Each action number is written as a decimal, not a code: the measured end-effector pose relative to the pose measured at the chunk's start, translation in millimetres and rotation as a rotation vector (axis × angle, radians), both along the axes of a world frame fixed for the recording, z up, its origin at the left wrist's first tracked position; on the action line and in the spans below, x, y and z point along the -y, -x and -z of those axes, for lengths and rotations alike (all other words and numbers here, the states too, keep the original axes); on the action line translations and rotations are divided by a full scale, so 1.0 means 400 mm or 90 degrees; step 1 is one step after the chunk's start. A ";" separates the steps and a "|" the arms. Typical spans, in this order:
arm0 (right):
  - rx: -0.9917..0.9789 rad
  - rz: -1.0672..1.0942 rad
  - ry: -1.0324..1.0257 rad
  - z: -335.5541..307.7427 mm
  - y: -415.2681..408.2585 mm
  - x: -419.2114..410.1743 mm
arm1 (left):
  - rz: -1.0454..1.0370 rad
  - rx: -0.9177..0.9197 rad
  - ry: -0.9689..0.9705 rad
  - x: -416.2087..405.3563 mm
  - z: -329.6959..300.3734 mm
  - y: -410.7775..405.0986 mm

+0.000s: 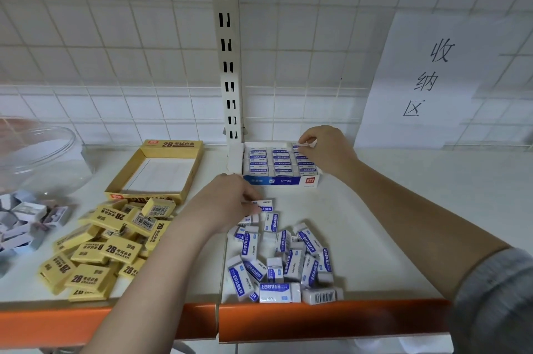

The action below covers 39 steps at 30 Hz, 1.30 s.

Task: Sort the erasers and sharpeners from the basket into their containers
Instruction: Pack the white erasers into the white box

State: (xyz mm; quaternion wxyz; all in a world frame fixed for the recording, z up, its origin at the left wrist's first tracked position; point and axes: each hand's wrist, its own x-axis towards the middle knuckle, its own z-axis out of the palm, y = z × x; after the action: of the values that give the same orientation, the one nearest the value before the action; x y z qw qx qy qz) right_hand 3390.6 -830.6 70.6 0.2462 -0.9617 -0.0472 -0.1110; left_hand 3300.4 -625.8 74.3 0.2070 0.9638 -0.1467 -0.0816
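- My right hand is reaching to the back right corner of the white and blue box, pinching one white eraser between thumb and fingertips. I am judging that the last gap in that row is tight, so the eraser could be going in tilted and riding up on its neighbours.
- If I am pushing too hard there, the light cardboard box could be sliding back towards the tiled wall or tipping the packed rows out of line.
- My left hand is lying palm down at the far end of the loose white pile in the middle of the shelf, fingers curled onto another eraser marked ERASER. I cannot tell whether it is already lifted or only pinned under my fingertips.
- That forearm is crossing just beside the yellow 2B erasers, so a careless sweep could be mixing the two kinds.
- The nearest white ones are lying close to the orange front edge of the shelf; dragging through the pile could be knocking them off.
- The yellow box is standing empty near the back, left of the white one, and the sharpeners are heaped at the left edge below a clear jar, all still waiting to be sorted.
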 end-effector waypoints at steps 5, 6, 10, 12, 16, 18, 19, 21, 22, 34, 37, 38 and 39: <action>0.035 0.014 -0.056 -0.002 0.054 0.006 | -0.011 0.013 0.083 -0.006 0.010 -0.001; 0.033 0.018 -0.064 -0.004 0.070 0.010 | -0.015 0.016 0.106 -0.008 0.011 -0.001; -0.018 0.020 -0.058 -0.019 0.141 0.025 | -0.052 0.059 0.239 -0.010 -0.007 -0.020; -0.030 0.025 -0.077 -0.028 0.184 0.028 | -0.086 0.088 0.296 -0.002 -0.030 -0.051; -0.066 0.014 -0.121 -0.023 0.269 0.019 | -0.122 0.083 0.312 0.031 -0.060 -0.149; -0.082 0.003 -0.143 -0.016 0.303 0.016 | -0.109 0.090 0.279 0.049 -0.057 -0.200; -0.091 0.002 -0.156 -0.013 0.319 0.017 | -0.103 0.099 0.262 0.059 -0.054 -0.223; -0.108 0.007 -0.174 -0.007 0.348 0.020 | -0.092 0.120 0.219 0.076 -0.046 -0.260; -0.111 0.009 -0.179 -0.004 0.361 0.022 | -0.086 0.127 0.196 0.083 -0.041 -0.274; -0.143 0.032 -0.157 0.020 0.414 0.021 | -0.071 0.184 0.121 0.091 0.009 -0.304; -0.138 0.039 -0.146 0.022 0.420 0.021 | -0.064 0.212 0.114 0.084 0.013 -0.299; -0.136 0.040 -0.144 0.022 0.422 0.021 | -0.062 0.211 0.110 0.079 0.010 -0.298; -0.134 0.040 -0.145 0.022 0.424 0.020 | -0.058 0.205 0.102 0.072 0.008 -0.296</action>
State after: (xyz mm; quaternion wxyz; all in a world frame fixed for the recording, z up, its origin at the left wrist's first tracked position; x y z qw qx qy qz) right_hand 3220.9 -838.8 61.7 0.3540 -0.9347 0.0217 -0.0218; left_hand 3419.0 -654.8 71.3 0.2608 0.9504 -0.1404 0.0949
